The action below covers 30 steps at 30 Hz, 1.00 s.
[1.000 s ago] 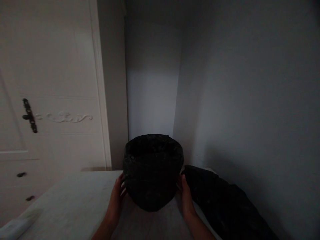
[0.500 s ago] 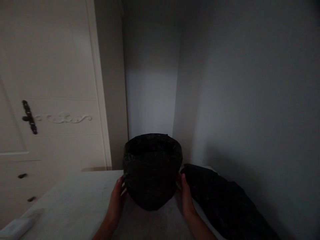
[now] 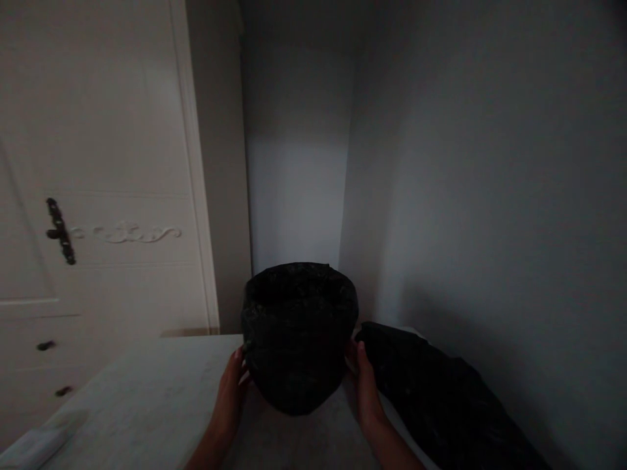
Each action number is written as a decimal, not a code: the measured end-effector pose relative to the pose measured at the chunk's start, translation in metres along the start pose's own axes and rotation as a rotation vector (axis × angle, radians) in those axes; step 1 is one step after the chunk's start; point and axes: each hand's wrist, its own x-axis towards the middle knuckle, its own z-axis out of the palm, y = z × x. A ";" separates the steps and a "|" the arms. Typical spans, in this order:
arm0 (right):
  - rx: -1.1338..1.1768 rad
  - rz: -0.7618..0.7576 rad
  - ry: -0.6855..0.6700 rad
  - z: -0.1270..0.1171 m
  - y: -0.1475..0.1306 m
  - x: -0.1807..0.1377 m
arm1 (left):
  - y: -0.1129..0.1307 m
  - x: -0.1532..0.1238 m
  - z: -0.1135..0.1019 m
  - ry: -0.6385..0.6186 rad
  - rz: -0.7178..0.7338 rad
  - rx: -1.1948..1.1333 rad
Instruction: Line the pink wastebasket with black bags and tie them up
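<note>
A round, open-topped bin (image 3: 298,352) covered in a wrinkled black plastic bag stands upright in front of me on the table. Its inside is too dark to make out. My left hand (image 3: 232,385) is pressed to the bin's left side, thumb up along the wall and fingertips partly hidden behind it. On the opposite side, my right hand (image 3: 363,375) holds the bin the same way, between it and a second heap of black plastic (image 3: 450,398).
The pale tabletop (image 3: 147,385) spreads to the left, with a small white object (image 3: 39,444) at its near left corner. A white wardrobe (image 3: 122,143) with dark handles stands at left. Grey walls (image 3: 465,196) meet in a corner behind the table; light is dim.
Both hands keep their places on the bin's sides, and the bin stays put. The whole view has shifted only very slightly.
</note>
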 end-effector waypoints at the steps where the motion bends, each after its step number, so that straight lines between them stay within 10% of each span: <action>1: -0.003 0.003 -0.006 0.000 -0.001 -0.001 | -0.001 0.000 0.000 -0.003 0.011 0.009; 30: 0.012 -0.005 -0.008 0.003 -0.002 -0.003 | 0.007 -0.007 0.003 -0.033 0.004 0.023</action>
